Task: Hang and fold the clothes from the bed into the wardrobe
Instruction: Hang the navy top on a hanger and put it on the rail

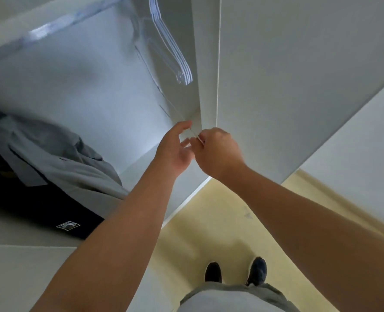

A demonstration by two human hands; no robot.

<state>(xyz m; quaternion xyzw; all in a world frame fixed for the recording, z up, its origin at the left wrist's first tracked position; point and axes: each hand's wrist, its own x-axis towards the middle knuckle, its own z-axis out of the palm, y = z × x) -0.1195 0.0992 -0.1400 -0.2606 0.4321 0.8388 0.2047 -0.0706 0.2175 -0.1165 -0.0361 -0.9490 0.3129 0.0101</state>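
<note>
I'd have the loosely open left hand [175, 149] close on what looks like a thin clear hanger [195, 135], pinched by the right hand [215, 147] beside the wardrobe panel [206, 64], then lift evenly.

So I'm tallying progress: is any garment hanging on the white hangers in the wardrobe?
No, the white hangers hang bare, while a grey garment lies heaped at the left.

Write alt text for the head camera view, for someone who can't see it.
Both hands meet at the edge of an open wardrobe: the right hand pinches a thin pale strip, the left hand open beside it. White hangers hang above; grey and dark clothes at left.
</note>
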